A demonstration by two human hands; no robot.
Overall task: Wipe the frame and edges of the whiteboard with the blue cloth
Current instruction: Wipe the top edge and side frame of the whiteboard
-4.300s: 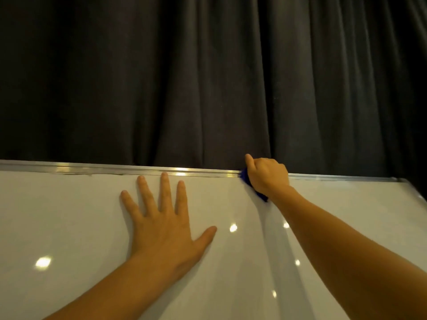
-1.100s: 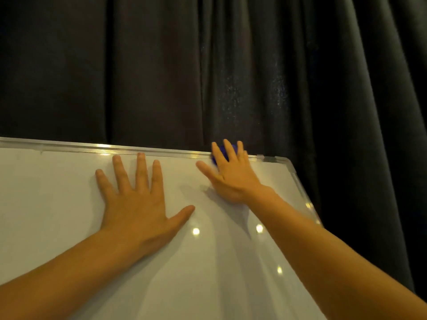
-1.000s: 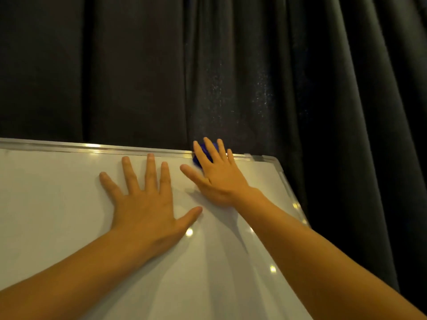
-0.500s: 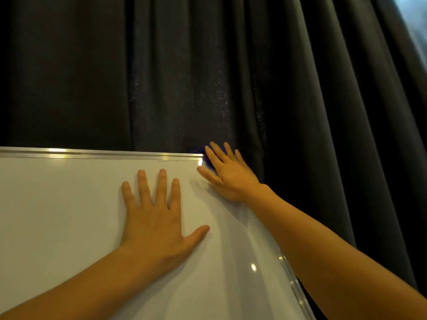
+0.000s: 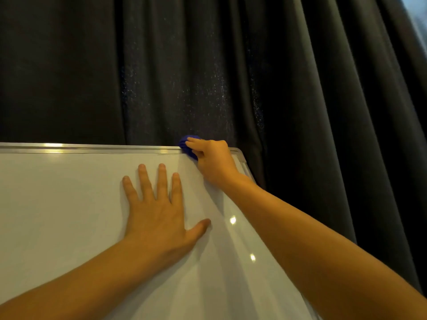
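Observation:
The whiteboard (image 5: 69, 204) fills the lower left, with a silver metal frame (image 5: 92, 148) along its top edge and a rounded top right corner. My right hand (image 5: 213, 161) is closed on the blue cloth (image 5: 187, 145) and presses it on the top frame just left of that corner. Most of the cloth is hidden under my fingers. My left hand (image 5: 157, 209) lies flat on the white surface, fingers spread, holding nothing.
A dark pleated curtain (image 5: 254, 77) hangs right behind the board and to its right. A sliver of bright window (image 5: 418, 17) shows at the top right. Light spots reflect off the board near its right edge.
My right hand has gone from flat with fingers stretched over the cloth to curled around it on the top frame near the corner. The left hand stays flat on the board.

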